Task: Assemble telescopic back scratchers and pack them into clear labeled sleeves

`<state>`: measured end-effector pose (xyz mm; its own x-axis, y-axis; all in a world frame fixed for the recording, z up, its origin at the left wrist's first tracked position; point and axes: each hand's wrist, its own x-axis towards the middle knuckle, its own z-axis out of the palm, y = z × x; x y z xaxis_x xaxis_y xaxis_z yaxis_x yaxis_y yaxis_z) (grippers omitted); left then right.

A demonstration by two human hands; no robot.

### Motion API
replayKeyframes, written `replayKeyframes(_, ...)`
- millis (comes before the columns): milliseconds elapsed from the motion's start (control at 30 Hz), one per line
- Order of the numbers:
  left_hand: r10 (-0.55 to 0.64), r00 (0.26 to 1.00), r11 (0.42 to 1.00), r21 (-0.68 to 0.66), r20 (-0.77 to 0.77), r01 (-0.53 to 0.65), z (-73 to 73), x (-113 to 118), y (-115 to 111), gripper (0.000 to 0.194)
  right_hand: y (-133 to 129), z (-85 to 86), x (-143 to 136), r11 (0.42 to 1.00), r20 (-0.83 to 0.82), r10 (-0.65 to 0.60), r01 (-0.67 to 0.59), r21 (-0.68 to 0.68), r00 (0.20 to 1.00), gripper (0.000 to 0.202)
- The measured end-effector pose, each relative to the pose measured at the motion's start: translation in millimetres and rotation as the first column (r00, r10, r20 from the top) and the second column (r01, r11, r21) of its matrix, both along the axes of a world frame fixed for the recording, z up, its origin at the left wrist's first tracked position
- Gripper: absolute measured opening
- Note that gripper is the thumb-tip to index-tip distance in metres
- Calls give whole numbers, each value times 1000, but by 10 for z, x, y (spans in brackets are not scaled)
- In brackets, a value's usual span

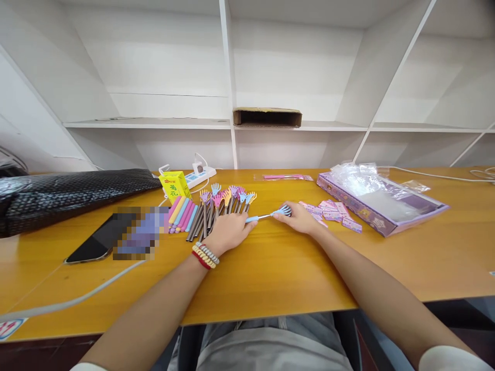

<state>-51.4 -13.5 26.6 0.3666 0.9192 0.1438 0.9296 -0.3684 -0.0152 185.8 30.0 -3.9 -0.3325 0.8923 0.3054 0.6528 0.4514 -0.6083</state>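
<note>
A small back scratcher with a light blue handle, a metal rod and a blue claw head point(281, 211) spans the gap between my hands, lying almost level above the table. My left hand point(229, 232) is closed around its handle end. At the claw end, my right hand point(300, 218) grips the head with its fingers. Left of it lies a pile of claw heads on dark rods point(199, 224), coloured blue, pink, purple and yellow. Beside these is a stack of pastel handles point(186, 215). Small pink and purple cards point(331, 212) are scattered just past my right hand.
A purple box point(381, 224) with clear plastic bags point(358, 181) stands at the right. Behind my hands lies a wrapped pink item point(284, 177). At the left are a yellow carton point(174, 184), a power strip point(201, 176), a phone point(102, 237) and a black wrapped bundle point(77, 193).
</note>
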Motion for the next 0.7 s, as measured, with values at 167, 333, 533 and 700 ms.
replayKeyframes(167,-6,1000,1000,-8,-13,6,-16,1,5,56,6,-5,16,1000,1,13,-13,-12,1000,43)
replayKeyframes(333,11,1000,1000,-5,-2,-11,-8,7,4,55,1,10,21,1000,-36,21,-20,10,999,40)
replayKeyframes(533,49,999,998,-27,16,-49,-5,15,7,57,-40,27,-30,988,-316,92,-126,-90,944,37)
replayKeyframes(700,24,992,999,-26,124,-21,-22,76,-20,51,-82,29,-143,922,-749,89,-339,-188,657,37)
